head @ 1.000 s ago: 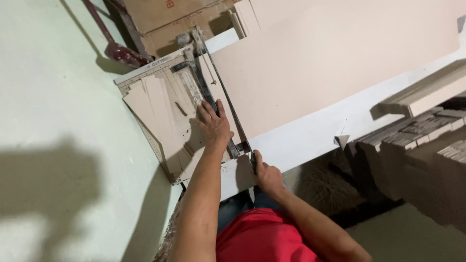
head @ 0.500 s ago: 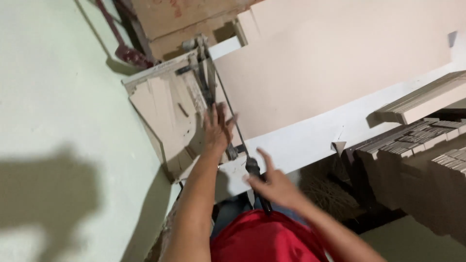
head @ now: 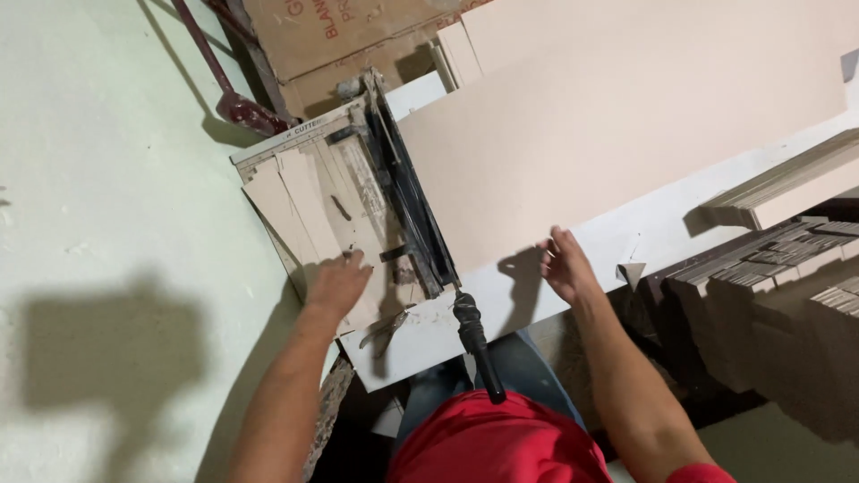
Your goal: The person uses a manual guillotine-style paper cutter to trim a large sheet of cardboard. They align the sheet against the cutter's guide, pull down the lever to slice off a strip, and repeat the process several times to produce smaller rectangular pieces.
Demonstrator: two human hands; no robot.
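Note:
A guillotine paper cutter sits on a white table. Its dark blade arm lies down, and the black handle points toward my red shirt. A large beige sheet lies to the right of the blade. Several cut beige strips are stacked on the cutter bed to the left. My left hand rests on the near end of those strips with its fingers curled over them. At the near edge of the large sheet, my right hand has its fingertips on it.
A small metal hand tool lies on the table's near left corner. Stacks of cut beige board stand to the right, with more stacks below. A brown carton and a red-headed tool are at the far left.
My right hand let go of the cutter handle and moved right to the large sheet's edge. My left hand slid off the blade arm, down and left onto the cut strips.

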